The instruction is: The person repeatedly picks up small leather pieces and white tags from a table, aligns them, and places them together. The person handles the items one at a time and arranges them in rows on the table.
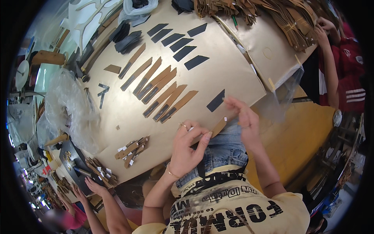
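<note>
My left hand (pixel 189 146) is closed in a pinch at the table's near edge, wearing a ring. It grips a brown leather-like strip (pixel 219 127), which slants up to the right over my lap and carries a small white label near its tip. My right hand (pixel 246 121) hovers just beyond that tip, fingers loosely stretched and apart, holding nothing that I can see. Close to its fingertips lies a slanted black piece (pixel 216 101) on the table. Several brown strips with black patches (pixel 156 85) lie in a slanting row left of it.
Several black pieces (pixel 182 43) lie farther back, beside a black stack (pixel 128 42). Labelled brown strips (pixel 132 151) are piled at the near left. Clear plastic (pixel 72 113) covers the left side. Brown bundles (pixel 290 27) fill the far right. Other people's hands (pixel 93 186) show at lower left.
</note>
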The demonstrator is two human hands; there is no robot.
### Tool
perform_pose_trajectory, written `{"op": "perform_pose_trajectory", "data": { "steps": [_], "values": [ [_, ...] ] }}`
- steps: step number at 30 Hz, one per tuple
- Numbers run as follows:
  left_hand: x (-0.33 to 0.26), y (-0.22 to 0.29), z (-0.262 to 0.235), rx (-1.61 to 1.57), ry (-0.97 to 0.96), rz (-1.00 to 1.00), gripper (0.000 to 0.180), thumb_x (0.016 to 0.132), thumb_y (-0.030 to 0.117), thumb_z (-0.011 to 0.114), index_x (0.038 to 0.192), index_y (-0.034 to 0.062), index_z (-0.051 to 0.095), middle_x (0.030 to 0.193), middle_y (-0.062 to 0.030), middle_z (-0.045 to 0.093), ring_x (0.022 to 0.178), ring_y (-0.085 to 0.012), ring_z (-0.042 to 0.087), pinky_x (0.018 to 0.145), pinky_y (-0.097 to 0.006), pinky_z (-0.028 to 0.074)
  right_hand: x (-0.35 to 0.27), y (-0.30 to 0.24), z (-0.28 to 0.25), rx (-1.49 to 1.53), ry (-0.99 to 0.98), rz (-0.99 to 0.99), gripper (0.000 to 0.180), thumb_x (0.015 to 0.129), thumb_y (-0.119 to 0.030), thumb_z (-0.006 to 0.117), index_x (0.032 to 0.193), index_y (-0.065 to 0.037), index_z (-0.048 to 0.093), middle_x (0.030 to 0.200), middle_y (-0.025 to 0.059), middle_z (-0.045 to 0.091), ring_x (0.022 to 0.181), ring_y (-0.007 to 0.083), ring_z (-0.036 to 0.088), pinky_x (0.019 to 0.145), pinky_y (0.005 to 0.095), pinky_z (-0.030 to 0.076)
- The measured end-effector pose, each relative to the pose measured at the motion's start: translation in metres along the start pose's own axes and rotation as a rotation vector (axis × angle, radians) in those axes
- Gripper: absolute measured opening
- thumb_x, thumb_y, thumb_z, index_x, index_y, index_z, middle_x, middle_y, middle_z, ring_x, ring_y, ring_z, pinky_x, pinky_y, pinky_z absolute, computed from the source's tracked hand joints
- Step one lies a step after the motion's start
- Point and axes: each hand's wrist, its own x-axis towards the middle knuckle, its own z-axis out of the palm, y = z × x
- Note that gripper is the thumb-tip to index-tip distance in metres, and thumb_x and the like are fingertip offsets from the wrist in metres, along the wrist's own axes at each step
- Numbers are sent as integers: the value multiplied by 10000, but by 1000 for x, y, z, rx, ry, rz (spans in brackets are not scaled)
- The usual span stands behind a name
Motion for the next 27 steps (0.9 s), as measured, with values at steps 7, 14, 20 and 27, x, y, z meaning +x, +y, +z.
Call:
{"op": "perform_pose_trajectory", "data": {
  "steps": [7, 14, 20, 27],
  "values": [
    [7, 4, 9, -179, -145, -42, 116, 905, 113, 685, 907, 0, 657, 907, -89, 580, 824, -195, 556, 755, -294, 464, -4, -21, -2, 379, -272, 229, 683, 881, -71, 733, 1472, -35, 392, 1013, 67, 652, 987, 122, 597, 883, 272, 473],
    [7, -4, -2, -436, -265, -439, 284, 885, 172, 759, 1124, 33, 694, 801, 32, 602, 680, -35, 507, 597, -206, 422, 10, -18, -3, 293, -95, 213, 588, 843, 5, 753, 1375, -9, 504, 927, 6, 626, 817, 44, 579, 674, 190, 470],
    [11, -4, -3, -409, -99, -485, 275, 888, 108, 740, 1137, 7, 681, 827, -1, 659, 709, -25, 542, 608, -183, 433, 25, -18, -2, 115, -18, 174, 492, 875, -31, 727, 1334, -41, 548, 932, 8, 630, 819, 55, 592, 696, 205, 488],
    [22, -5, 8, 41, 41, -199, 180, 880, 61, 717, 1056, 26, 705, 837, -53, 703, 652, -39, 537, 571, -200, 414, 38, -14, 1, -80, -27, 113, 523, 868, -12, 720, 1358, -63, 544, 977, 23, 619, 868, 82, 609, 740, 225, 489]
  ]
}}
